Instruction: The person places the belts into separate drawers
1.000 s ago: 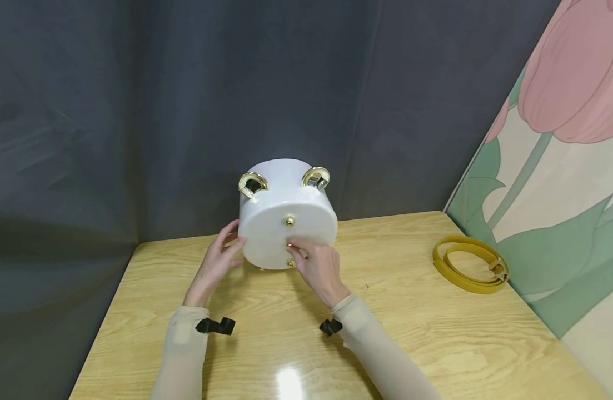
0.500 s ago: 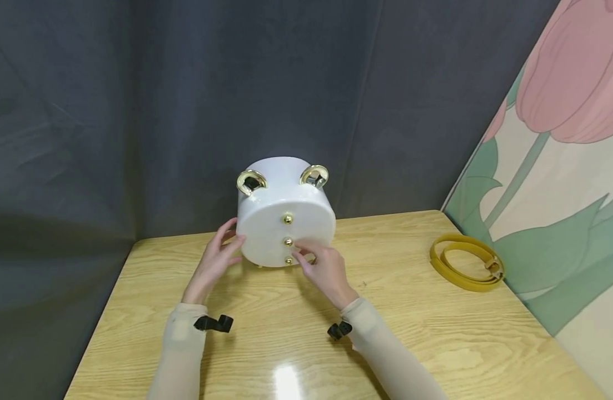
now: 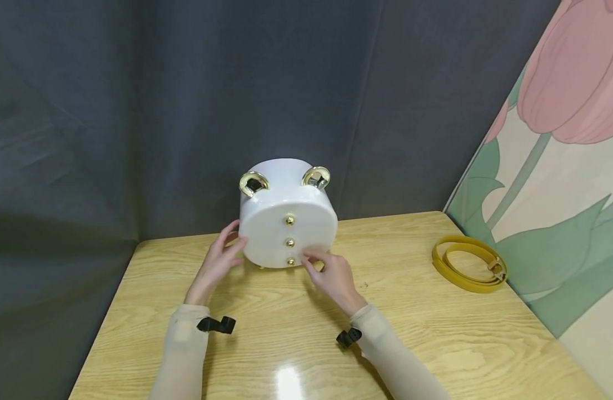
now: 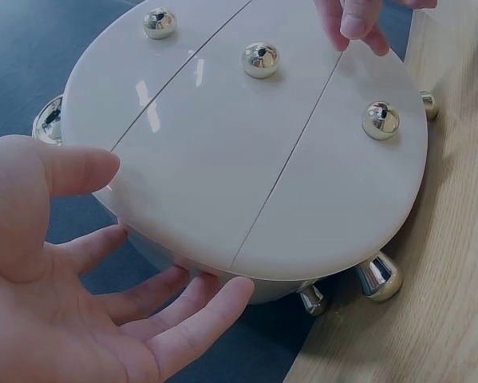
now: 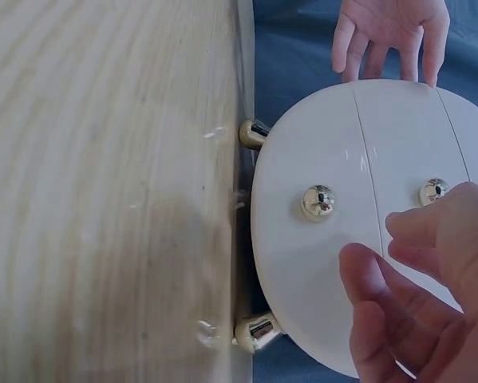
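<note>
A white, oval-fronted jewelry box [image 3: 266, 236] stands at the table's back edge. Three round gold knobs [image 3: 289, 243] run down its front, and seams [image 4: 293, 150] split that front into three drawer fronts. Two gold ear-like rings [image 3: 253, 184] rise from its top, and gold feet [image 4: 380, 276] show beneath. At the box's left side is my left hand [image 3: 217, 264], fingers spread, fingertips against the side. My right hand [image 3: 333, 278] hovers by the lower right of the front, thumb and fingers loosely bent with nothing between them. In the right wrist view its fingers [image 5: 368, 275] are off the knobs.
A coiled mustard-yellow belt [image 3: 456, 272] lies on the wooden table [image 3: 266, 339] to the right. Behind the box hangs a dark curtain [image 3: 246, 83]. A tulip-patterned wall panel [image 3: 561, 239] borders the right edge.
My right hand has let go of the middle knob and drawn away to the right and down. My left hand stays at the box's side.
</note>
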The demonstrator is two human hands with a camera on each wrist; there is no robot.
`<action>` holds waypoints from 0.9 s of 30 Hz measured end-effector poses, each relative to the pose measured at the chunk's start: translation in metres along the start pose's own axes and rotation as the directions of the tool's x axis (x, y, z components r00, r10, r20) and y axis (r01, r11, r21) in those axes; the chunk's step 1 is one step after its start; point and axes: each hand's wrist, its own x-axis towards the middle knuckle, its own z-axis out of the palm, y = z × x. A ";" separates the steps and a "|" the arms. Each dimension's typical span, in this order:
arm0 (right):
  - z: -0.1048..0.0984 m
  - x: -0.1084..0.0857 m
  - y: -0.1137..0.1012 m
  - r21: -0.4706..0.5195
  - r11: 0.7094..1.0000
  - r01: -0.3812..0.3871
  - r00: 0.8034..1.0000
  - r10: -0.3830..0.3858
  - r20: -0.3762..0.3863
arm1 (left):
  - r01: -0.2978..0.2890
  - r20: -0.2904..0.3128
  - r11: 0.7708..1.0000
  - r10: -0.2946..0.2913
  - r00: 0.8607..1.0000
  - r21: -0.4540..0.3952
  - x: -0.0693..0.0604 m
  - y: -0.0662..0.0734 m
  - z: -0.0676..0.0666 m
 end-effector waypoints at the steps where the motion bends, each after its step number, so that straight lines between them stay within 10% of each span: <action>1: 0.001 -0.001 0.000 0.005 1.000 -0.002 1.000 0.002 0.011 | 0.006 -0.003 1.000 -0.006 1.000 0.000 -0.001 0.000 0.000; 27: 0.016 0.001 -0.006 0.010 0.997 0.075 0.995 -0.075 0.065 | 0.027 0.004 1.000 -0.027 1.000 0.003 -0.006 0.001 0.004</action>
